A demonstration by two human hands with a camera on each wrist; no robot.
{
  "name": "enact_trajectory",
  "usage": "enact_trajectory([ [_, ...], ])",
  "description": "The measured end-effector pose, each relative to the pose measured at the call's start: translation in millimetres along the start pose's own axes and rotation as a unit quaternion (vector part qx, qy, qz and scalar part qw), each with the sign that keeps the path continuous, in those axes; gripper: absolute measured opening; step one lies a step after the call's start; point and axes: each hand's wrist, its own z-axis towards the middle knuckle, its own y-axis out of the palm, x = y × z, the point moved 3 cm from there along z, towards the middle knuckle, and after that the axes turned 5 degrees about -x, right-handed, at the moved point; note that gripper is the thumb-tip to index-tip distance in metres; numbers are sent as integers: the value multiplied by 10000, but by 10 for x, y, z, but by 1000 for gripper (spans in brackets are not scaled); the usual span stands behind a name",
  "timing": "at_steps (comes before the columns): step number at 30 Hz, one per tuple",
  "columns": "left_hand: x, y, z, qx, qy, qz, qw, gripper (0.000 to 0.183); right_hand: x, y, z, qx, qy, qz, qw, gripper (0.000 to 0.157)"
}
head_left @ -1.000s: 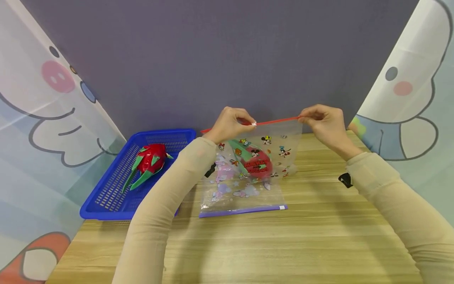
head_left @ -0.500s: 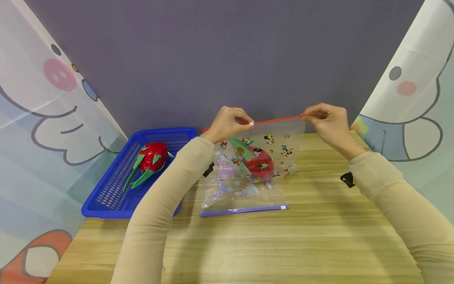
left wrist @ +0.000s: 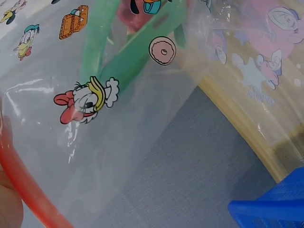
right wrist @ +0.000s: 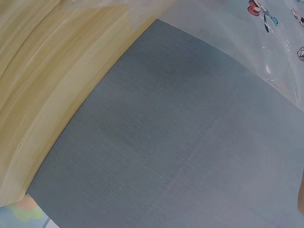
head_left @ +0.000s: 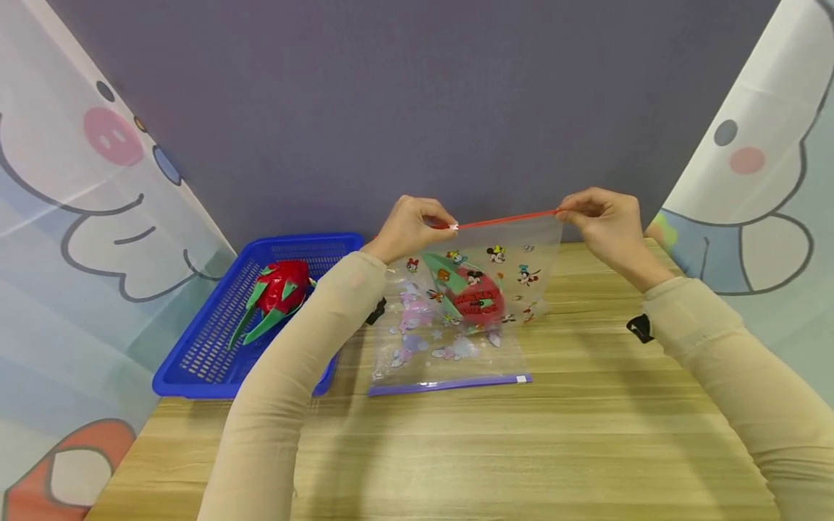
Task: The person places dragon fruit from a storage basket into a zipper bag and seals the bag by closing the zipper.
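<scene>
Holding the bag (head_left: 496, 253) near centre in the head view, the left hand (head_left: 412, 228) pinches its slider (head_left: 454, 227), the right hand (head_left: 606, 226) its 2 o'clock corner; a fruit (head_left: 478, 295) shows through. Basket (head_left: 189, 389) at 9 o'clock. Left wrist: fruit at 12 o'clock, basket at 4. Right wrist: bag at 2 o'clock.

Table (head_left: 586, 434): basket (head_left: 189, 391) at left, one fruit (head_left: 287, 289) in it. Right of basket, flat bag (head_left: 417, 351) on table, zip (head_left: 449, 385) along its near edge. Held bag (head_left: 528, 250) above its far part, second fruit (head_left: 480, 298) inside. Left hand (head_left: 410, 228) at slider (head_left: 454, 227), near middle of held bag's top edge; right hand (head_left: 602, 221) at that edge's right end. Panel (head_left: 417, 108) behind; left curtain (head_left: 45, 268) and right curtain (head_left: 775, 217) at the sides.
</scene>
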Motion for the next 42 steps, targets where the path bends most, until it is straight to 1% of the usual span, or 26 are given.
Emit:
enact_trajectory([
  [8, -27, -6, -39, 10, -28, -30, 10000, 9, 20, 12, -19, -87, 81, -51, 9999, 6],
  [17, -77, -32, -79, 104, -13, -173, 9998, 7, 58, 12, 4, -47, -5, 7, 10000, 7],
  [21, -91, -48, -83, 123, 23, -166, 9998, 7, 58, 5, 17, -42, -9, -19, 10000, 7],
  [24, -106, -62, -82, 157, -20, -121, 9998, 7, 53, 6, 27, -65, 25, -63, 10000, 7],
  [30, -127, -65, -88, 42, -181, -79, 9998, 7, 66, 4, 24, -75, 152, -39, 9998, 8],
  [33, -128, -65, -94, 18, -180, -71, 9998, 8, 73, -5, 17, -76, 158, -70, 9998, 8],
  [42, -150, -103, -117, 95, -149, -73, 9998, 7, 74, -21, 19, -114, 181, -137, 9997, 8],
])
